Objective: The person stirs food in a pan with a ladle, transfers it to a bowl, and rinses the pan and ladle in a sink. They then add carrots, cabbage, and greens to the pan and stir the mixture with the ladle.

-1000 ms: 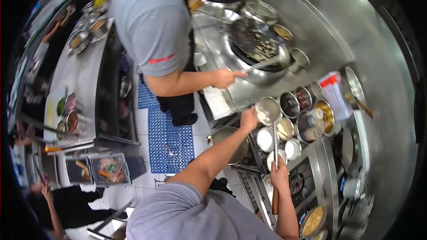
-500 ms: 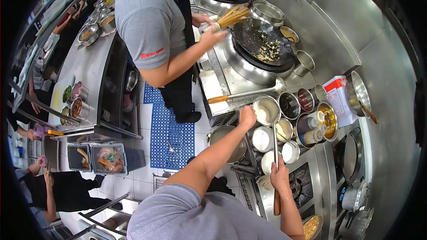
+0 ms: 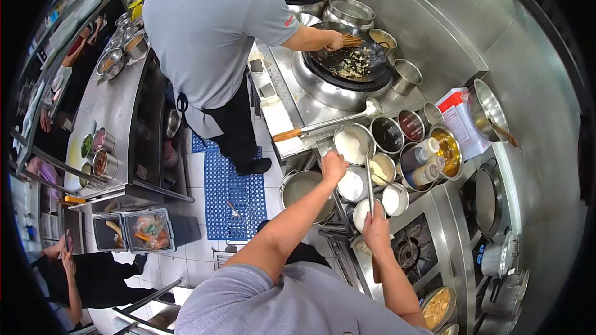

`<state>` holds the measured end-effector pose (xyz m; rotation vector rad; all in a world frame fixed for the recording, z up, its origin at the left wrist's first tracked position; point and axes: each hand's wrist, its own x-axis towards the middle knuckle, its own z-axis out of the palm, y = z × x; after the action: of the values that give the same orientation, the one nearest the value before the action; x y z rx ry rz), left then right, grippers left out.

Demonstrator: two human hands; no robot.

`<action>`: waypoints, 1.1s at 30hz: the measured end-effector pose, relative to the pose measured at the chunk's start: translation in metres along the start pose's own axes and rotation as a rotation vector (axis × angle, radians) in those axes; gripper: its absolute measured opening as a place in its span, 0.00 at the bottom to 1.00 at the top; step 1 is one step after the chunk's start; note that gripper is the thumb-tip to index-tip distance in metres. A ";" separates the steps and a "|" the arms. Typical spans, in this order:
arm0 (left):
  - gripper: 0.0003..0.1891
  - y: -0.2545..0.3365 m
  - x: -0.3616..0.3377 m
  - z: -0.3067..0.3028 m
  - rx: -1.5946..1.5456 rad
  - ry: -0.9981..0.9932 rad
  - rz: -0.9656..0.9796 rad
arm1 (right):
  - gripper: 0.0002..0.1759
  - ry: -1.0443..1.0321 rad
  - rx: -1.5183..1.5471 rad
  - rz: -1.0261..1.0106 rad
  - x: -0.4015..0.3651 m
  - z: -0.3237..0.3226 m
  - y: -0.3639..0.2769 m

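Observation:
My right hand [image 3: 377, 232] is wrapped round the shaft of a long-handled ladle [image 3: 370, 189], just above its wooden grip. The ladle's far end reaches a metal pot [image 3: 354, 142] with white contents; its head is hard to make out. At the near left edge of that pot is my left hand [image 3: 335, 166], fingers curled closed; what they grip, if anything, is hidden. White-filled containers [image 3: 352, 183] stand between my hands. Just beyond the pot, another ladle [image 3: 323, 125] with a wooden handle lies across the counter.
A co-worker [image 3: 211, 31] stirs food in a wok [image 3: 351, 62] with a bamboo brush [image 3: 351, 41]. Dark sauce [image 3: 387, 134], squeeze bottles [image 3: 426, 172] and an oil pot [image 3: 447, 149] sit to the right. A burner [image 3: 410, 251] lies beside my right arm. A large pot [image 3: 304, 195] stands below my left arm.
The view has shifted, so the counter appears further left. The co-worker has turned and reached the brush into the wok. My hands keep nearly the same places relative to the pots.

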<state>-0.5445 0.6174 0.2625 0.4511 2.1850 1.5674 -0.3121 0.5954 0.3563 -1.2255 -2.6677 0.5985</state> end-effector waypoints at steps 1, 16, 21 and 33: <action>0.10 -0.004 0.004 0.004 0.000 0.003 -0.016 | 0.28 -0.004 0.025 -0.017 -0.004 0.000 -0.001; 0.17 -0.001 0.021 -0.038 -0.015 -0.104 -0.048 | 0.27 0.019 -0.124 0.047 0.000 -0.044 -0.013; 0.15 -0.002 0.000 -0.016 -0.062 -0.106 -0.012 | 0.29 0.090 -0.153 0.018 0.004 0.002 -0.011; 0.07 0.000 0.037 -0.019 -0.001 -0.134 0.002 | 0.27 -0.083 -0.025 0.029 -0.020 -0.031 -0.021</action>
<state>-0.5866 0.6199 0.2632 0.5418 2.0836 1.4946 -0.3047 0.5775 0.3938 -1.2745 -2.7377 0.6366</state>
